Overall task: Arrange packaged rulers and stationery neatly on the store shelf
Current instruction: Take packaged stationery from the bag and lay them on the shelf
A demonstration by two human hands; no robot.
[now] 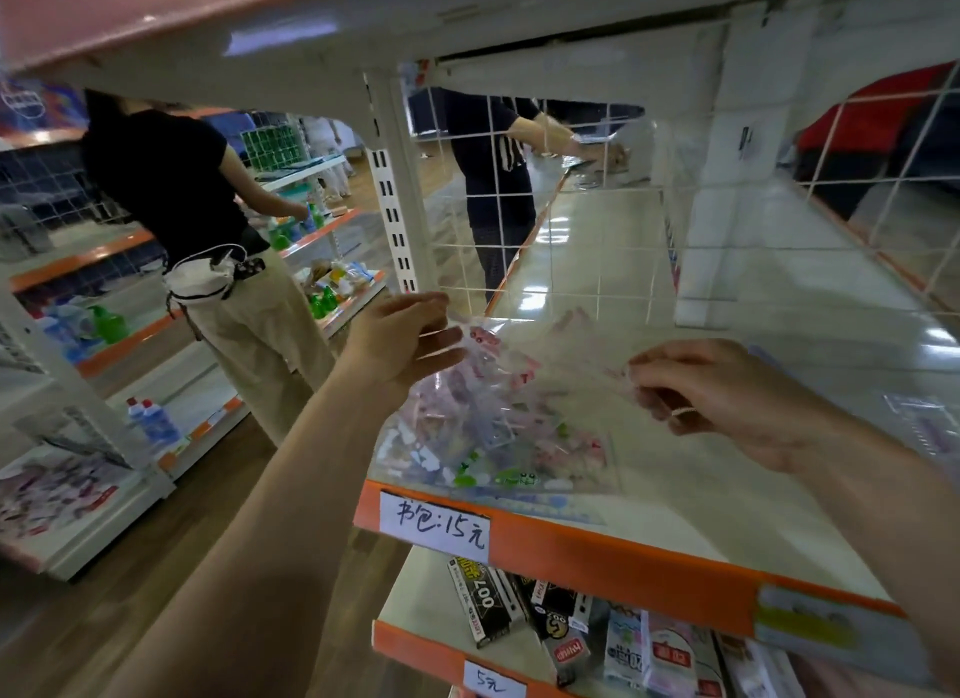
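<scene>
The left hand (410, 341) is pinching the far-left corner of a crinkly clear plastic pack (498, 417); the right hand (727, 401) is pinching its right edge. It is hanging over the near-left end of the glossy shelf (727, 495).

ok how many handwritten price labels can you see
2: one label on the orange edge below the bag, one label on the edge of the lower shelf. Others may be out of frame.

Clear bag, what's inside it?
Many small pink, white and green pieces lie in the bag, held at its top by the left hand and right hand. They are heaped and blurred, so what they are, and whatever lies lower in the heap, cannot be seen.
</scene>
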